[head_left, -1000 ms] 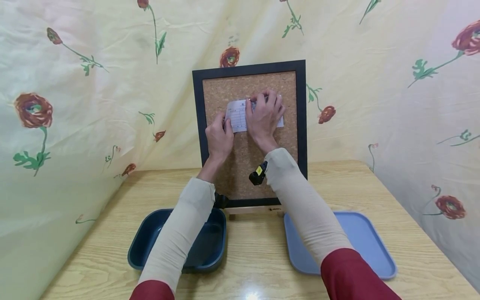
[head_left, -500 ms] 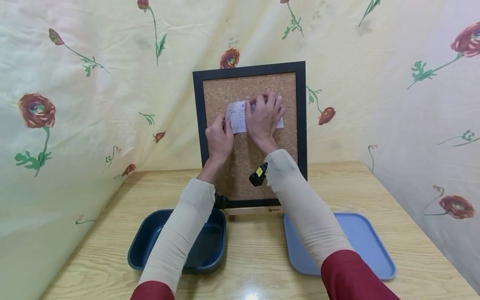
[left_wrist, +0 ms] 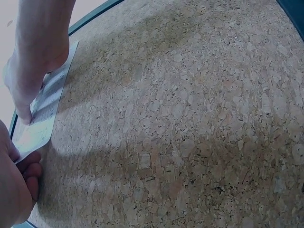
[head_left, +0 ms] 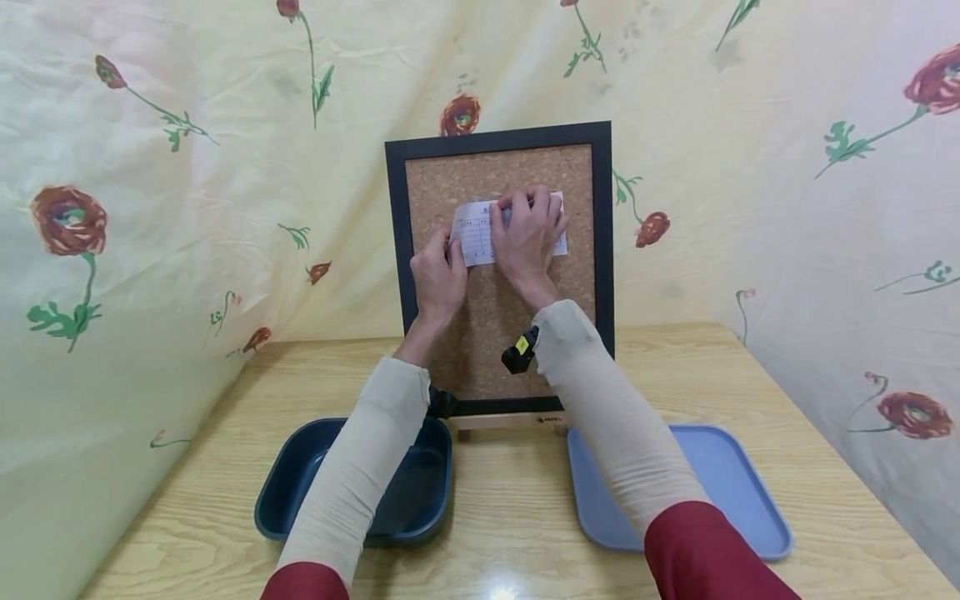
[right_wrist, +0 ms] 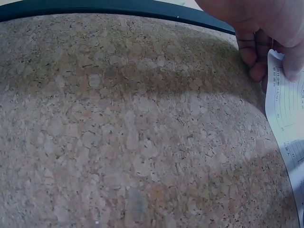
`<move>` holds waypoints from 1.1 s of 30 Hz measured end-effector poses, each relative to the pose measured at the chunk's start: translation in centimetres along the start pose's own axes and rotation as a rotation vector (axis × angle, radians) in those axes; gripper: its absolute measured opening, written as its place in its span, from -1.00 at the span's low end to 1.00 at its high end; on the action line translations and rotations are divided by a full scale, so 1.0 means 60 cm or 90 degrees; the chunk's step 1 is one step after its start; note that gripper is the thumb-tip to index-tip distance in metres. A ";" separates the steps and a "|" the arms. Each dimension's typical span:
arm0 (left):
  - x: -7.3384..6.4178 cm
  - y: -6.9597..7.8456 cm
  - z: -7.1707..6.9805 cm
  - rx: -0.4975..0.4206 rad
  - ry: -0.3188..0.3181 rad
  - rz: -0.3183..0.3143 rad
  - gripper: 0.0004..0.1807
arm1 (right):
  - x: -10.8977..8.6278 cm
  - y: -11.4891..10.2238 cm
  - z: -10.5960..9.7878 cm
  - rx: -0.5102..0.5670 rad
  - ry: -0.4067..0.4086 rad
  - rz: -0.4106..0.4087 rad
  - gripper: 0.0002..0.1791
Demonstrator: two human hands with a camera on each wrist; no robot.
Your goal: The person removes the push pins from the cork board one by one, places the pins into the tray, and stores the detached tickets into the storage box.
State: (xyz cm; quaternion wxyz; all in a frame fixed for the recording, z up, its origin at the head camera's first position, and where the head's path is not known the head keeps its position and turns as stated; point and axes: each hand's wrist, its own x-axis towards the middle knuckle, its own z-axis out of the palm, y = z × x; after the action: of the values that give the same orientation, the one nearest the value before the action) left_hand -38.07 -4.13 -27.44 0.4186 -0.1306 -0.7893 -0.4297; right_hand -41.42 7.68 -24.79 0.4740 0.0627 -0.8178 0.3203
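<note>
A white printed paper slip [head_left: 474, 233] with ruled lines lies across a cork board [head_left: 517, 350] in a black frame. My left hand [head_left: 438, 271] pinches the slip's left end. In the right wrist view, the thumb [right_wrist: 293, 66] lies on the slip's printed face, with the other fingers behind it. Over the slip's right half, my right hand [head_left: 525, 237] presses with spread, bent fingers and hides much of the print. The left wrist view shows a fingertip of the right hand [left_wrist: 35, 61] touching the slip's face, while its lower edge stands near the cork.
The board leans upright on a wooden stand [head_left: 506, 421] on a wood-grain table [head_left: 510, 500]. A dark blue bin [head_left: 442, 500] stands front left, partly under the left forearm. A light blue tray [head_left: 720, 483] lies front right under the right forearm. Flowered cloth [head_left: 315, 208] hangs behind.
The right hand has shifted very slightly, its fingertips a touch lower, showing a little more of the slip's top right corner. The left hand keeps its place and pinch.
</note>
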 end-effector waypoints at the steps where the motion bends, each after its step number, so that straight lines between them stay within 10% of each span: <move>1: 0.000 0.000 0.000 0.000 0.000 0.000 -0.75 | 0.000 0.000 0.000 -0.001 -0.001 -0.001 -0.71; 33: 0.001 -0.001 0.000 -0.007 0.010 0.002 -0.77 | -0.002 0.029 -0.009 0.052 -0.023 -0.062 -0.73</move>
State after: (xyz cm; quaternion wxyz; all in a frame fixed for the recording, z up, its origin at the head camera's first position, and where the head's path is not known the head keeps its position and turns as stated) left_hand -38.14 -4.17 -27.43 0.4246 -0.1308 -0.7836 -0.4343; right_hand -41.65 9.35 -25.51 0.4710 0.1275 -0.8084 0.3291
